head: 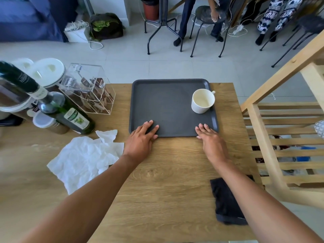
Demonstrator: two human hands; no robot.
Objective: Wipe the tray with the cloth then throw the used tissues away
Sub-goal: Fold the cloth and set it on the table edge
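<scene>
A dark grey tray (pixel 164 102) lies on the wooden table (pixel 164 181), with a white cup (pixel 202 101) standing in its right part. My left hand (pixel 140 141) rests flat on the tray's near left corner, fingers spread, holding nothing. My right hand (pixel 211 141) lies flat at the near right edge, fingertips touching the rim. Crumpled white tissues (pixel 85 158) sit on the table left of my left forearm. A dark cloth (pixel 226 202) lies near the table's right front, partly hidden under my right forearm.
Green bottles (pixel 64 113), a clear acrylic box (pixel 89 92) and white lidded jars (pixel 47 71) crowd the table's left back. A wooden slatted rack (pixel 284 137) stands to the right. People sit on stools (pixel 208 16) across the tiled floor.
</scene>
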